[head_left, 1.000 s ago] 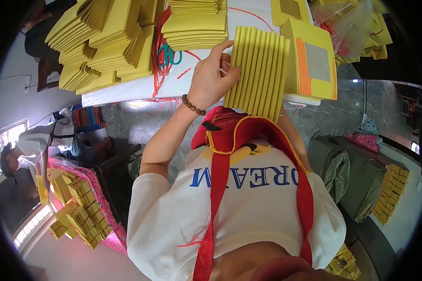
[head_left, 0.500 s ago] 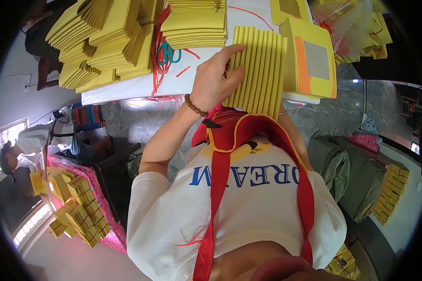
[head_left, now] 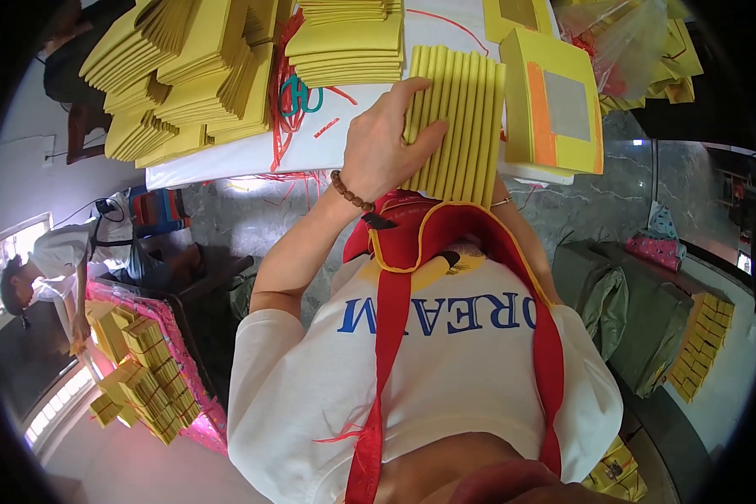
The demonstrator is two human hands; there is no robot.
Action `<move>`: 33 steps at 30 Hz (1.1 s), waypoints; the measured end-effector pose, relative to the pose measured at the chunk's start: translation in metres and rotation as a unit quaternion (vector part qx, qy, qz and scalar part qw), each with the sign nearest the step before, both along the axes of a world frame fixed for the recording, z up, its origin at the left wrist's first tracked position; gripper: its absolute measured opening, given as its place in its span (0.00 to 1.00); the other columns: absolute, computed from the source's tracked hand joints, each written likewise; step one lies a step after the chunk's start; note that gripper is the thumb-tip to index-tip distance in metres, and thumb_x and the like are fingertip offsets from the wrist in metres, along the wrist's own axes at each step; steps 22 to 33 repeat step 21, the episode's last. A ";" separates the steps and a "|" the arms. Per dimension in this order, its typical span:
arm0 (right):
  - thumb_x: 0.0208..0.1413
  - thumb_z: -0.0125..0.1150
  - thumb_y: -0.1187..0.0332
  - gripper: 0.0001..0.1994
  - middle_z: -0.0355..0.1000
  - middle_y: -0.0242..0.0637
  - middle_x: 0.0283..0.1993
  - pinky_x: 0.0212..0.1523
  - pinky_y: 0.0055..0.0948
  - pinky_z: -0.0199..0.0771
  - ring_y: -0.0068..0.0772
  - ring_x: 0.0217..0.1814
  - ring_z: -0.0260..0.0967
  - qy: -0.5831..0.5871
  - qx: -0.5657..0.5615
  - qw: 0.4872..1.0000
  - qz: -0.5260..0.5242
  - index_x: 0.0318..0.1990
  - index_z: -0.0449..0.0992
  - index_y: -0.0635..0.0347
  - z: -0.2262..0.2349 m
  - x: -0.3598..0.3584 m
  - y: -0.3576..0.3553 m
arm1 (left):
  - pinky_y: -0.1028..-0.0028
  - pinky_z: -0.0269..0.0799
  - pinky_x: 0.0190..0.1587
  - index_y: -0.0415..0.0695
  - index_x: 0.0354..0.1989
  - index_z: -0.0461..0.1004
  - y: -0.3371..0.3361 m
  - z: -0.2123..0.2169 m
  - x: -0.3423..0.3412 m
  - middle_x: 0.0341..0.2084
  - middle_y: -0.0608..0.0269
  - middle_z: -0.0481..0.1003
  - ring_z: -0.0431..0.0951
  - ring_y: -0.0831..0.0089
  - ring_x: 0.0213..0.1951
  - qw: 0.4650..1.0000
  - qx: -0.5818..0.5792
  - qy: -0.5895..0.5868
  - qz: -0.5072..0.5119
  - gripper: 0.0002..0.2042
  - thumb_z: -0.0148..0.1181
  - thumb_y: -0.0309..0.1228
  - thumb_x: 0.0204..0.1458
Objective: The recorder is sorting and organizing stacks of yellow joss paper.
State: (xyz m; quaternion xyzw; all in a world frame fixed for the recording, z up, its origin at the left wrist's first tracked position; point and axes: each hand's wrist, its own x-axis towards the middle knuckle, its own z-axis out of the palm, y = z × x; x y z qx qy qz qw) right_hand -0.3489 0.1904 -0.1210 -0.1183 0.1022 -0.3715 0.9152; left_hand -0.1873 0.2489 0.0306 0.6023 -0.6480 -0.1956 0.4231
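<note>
While upright on edge, yellow booklet bundle [head_left: 455,126] under left hand [head_left: 386,147], spines table-to-chest.

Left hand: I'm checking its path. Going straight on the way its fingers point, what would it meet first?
Likely the yellow card with the grey square, beyond the yellow bundle the left hand grips; depth unclear.

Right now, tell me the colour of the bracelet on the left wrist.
Brown beads: the bracelet circles the wrist of the left hand, clearest in the head view.

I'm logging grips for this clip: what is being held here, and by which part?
The left hand grips a row of thin yellow packs standing on edge, with its fingers over the row's left end. The right hand is hidden behind the row, so its hold cannot be told.
</note>
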 end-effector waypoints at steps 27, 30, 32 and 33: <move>0.51 0.51 0.55 0.31 0.64 0.51 0.55 0.55 0.46 0.67 0.47 0.54 0.66 -0.001 -0.031 0.998 0.045 0.59 0.58 0.66 -0.020 -0.009 -0.014 | 0.66 0.73 0.33 0.42 0.50 0.61 -0.007 -0.003 -0.003 0.31 0.48 0.76 0.78 0.55 0.32 0.997 0.039 -0.063 0.008 0.29 0.65 0.42 0.43; 0.51 0.51 0.55 0.31 0.64 0.51 0.55 0.55 0.46 0.67 0.47 0.54 0.66 -0.001 -0.031 0.998 0.045 0.59 0.58 0.66 -0.020 -0.009 -0.014 | 0.66 0.73 0.33 0.42 0.50 0.61 -0.007 -0.003 -0.003 0.31 0.48 0.76 0.78 0.55 0.32 0.997 0.039 -0.063 0.008 0.29 0.65 0.42 0.43; 0.51 0.51 0.55 0.31 0.64 0.51 0.55 0.55 0.46 0.67 0.47 0.54 0.66 -0.001 -0.031 0.998 0.045 0.59 0.58 0.66 -0.020 -0.009 -0.014 | 0.66 0.73 0.33 0.42 0.50 0.61 -0.007 -0.003 -0.003 0.31 0.48 0.76 0.78 0.55 0.32 0.997 0.039 -0.063 0.008 0.29 0.65 0.42 0.43; 0.51 0.51 0.55 0.31 0.64 0.51 0.55 0.55 0.46 0.67 0.47 0.54 0.66 -0.001 -0.031 0.998 0.045 0.59 0.58 0.66 -0.020 -0.009 -0.014 | 0.66 0.73 0.33 0.42 0.50 0.61 -0.007 -0.003 -0.003 0.31 0.48 0.76 0.78 0.55 0.32 0.997 0.039 -0.063 0.008 0.29 0.65 0.42 0.43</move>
